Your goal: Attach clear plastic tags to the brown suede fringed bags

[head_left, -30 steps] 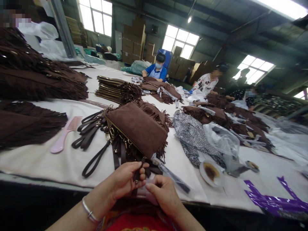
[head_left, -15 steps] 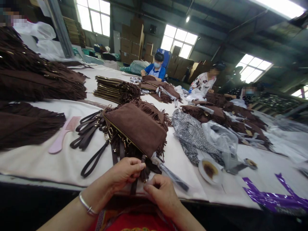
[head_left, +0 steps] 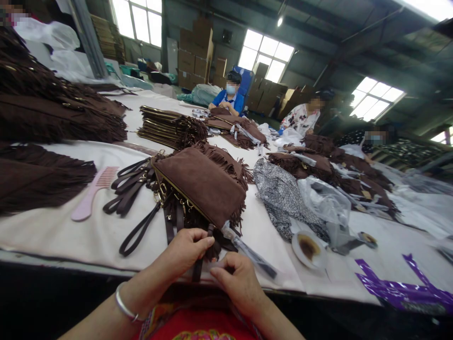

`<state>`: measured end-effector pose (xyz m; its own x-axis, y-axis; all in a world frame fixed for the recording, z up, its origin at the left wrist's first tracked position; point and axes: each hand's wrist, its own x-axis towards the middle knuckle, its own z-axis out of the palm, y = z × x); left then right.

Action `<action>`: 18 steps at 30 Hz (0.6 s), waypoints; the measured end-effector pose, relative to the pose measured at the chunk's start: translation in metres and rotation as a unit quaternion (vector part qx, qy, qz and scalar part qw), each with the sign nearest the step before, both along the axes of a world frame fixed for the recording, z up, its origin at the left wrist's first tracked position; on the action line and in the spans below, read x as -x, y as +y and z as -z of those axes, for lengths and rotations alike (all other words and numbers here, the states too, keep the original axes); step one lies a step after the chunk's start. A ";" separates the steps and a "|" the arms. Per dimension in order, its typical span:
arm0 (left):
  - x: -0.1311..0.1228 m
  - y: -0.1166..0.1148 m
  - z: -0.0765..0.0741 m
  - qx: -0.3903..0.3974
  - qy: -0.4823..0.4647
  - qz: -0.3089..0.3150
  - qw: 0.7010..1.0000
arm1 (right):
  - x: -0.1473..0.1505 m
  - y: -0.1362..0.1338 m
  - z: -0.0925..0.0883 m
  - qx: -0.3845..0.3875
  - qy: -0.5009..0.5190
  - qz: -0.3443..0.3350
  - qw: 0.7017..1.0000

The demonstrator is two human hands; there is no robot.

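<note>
A stack of brown suede fringed bags lies on the white table in front of me. My left hand is closed in a pinch on a dark brown strap that hangs from the stack's near end. My right hand, beside it at the table's near edge, is closed too, its fingertips pinching a clear plastic sleeve that wraps part of a strap. A silver bangle sits on my left wrist.
A pink comb and loose wrist straps lie left of the stack. More fringed bags are piled at far left and behind. A patterned cloth, crumpled plastic, a small dish and purple foil lie right. Several people work across the table.
Both hands have shifted slightly up toward the stack while still working the strap end. The view has tilted a little; nothing else moved.
</note>
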<state>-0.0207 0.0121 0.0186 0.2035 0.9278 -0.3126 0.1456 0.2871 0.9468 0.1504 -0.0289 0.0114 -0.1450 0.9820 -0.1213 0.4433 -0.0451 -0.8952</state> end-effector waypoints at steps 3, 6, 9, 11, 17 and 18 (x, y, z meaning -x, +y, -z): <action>-0.001 0.001 0.001 -0.006 -0.006 0.001 1.000 | 0.000 0.000 0.000 0.003 0.002 -0.001 1.000; -0.002 0.001 0.005 -0.009 -0.020 -0.010 1.000 | 0.000 -0.001 -0.001 0.004 0.004 -0.005 1.000; -0.001 0.002 0.006 -0.002 -0.026 -0.015 1.000 | 0.000 -0.002 -0.001 0.006 0.006 -0.007 1.000; -0.001 0.002 0.005 0.005 -0.025 -0.011 1.000 | 0.000 -0.002 -0.002 0.009 0.004 -0.001 1.000; 0.001 0.000 0.001 0.014 -0.031 -0.005 0.999 | 0.002 0.000 -0.005 0.062 0.042 0.021 0.997; 0.000 0.000 0.001 0.016 -0.035 -0.006 0.999 | 0.002 0.001 -0.005 0.073 0.057 0.023 0.995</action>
<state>-0.0210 0.0119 0.0173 0.2148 0.9200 -0.3278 0.0754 0.3190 0.9447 0.1479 -0.0284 0.0160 -0.1213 0.9608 -0.2494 0.3340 -0.1971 -0.9217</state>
